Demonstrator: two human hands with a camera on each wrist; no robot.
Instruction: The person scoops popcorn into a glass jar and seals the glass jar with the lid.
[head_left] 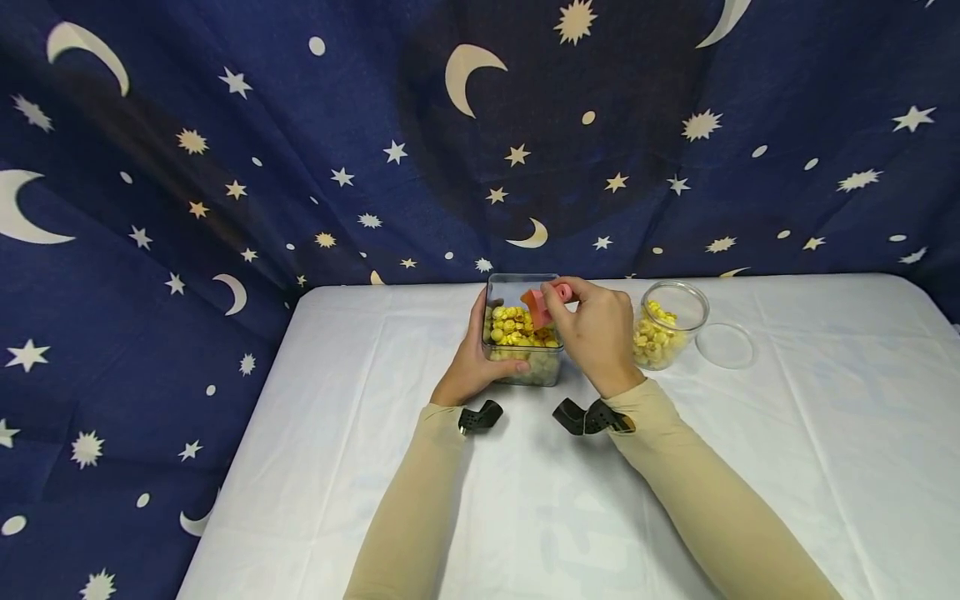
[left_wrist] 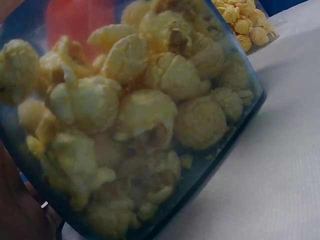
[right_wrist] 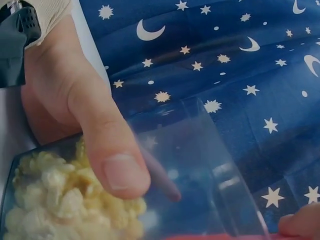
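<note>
A clear square container (head_left: 525, 367) holds yellow popcorn (head_left: 513, 327), tilted so its opening faces up and toward me. My left hand (head_left: 474, 354) grips it from the left; in the right wrist view its thumb (right_wrist: 122, 172) presses along the near wall. With my right hand (head_left: 600, 329) I pinch the handle of a pink scoop (head_left: 538, 308), its head inside the container over the popcorn. Seen from the left wrist, the scoop shows as a blurred red patch (left_wrist: 80, 22) behind the popcorn and the clear wall.
Right of my right hand stands a round clear jar (head_left: 667, 333), partly filled with popcorn. A clear round lid (head_left: 725, 346) lies beside it on the white tablecloth (head_left: 360, 467). Close behind the table hangs a dark blue curtain (head_left: 420, 192) with moons and stars.
</note>
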